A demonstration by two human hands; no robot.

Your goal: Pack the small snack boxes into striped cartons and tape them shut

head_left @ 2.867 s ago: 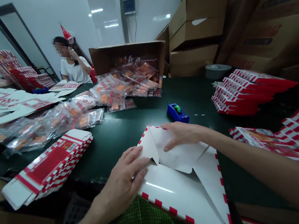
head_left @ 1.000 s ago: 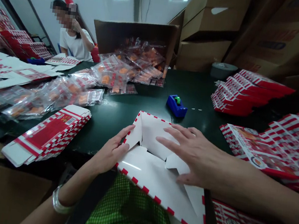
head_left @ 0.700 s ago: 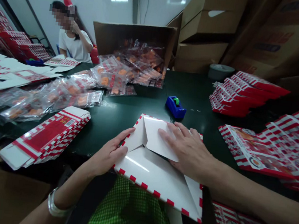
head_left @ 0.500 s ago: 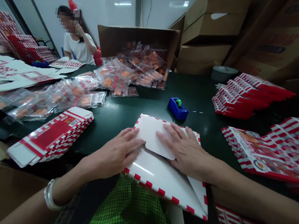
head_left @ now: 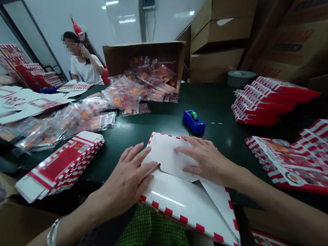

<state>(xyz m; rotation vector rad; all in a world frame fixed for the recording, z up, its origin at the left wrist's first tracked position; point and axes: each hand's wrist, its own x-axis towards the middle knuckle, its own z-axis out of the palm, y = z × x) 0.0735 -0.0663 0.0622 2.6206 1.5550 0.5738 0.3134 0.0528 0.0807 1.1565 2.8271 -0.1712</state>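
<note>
Though seemingly half-folded, carton under hands

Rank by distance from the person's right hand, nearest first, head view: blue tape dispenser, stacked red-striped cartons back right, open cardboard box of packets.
From the right hand:
1. Blue tape dispenser, straight ahead of the hand, slightly left.
2. Stacked red-striped cartons, ahead and to the right.
3. Open cardboard box, far back and to the left.

A white cardboard box blank with red-striped edges lay flat, its tabbed flap folded over beneath the right grip.
</note>
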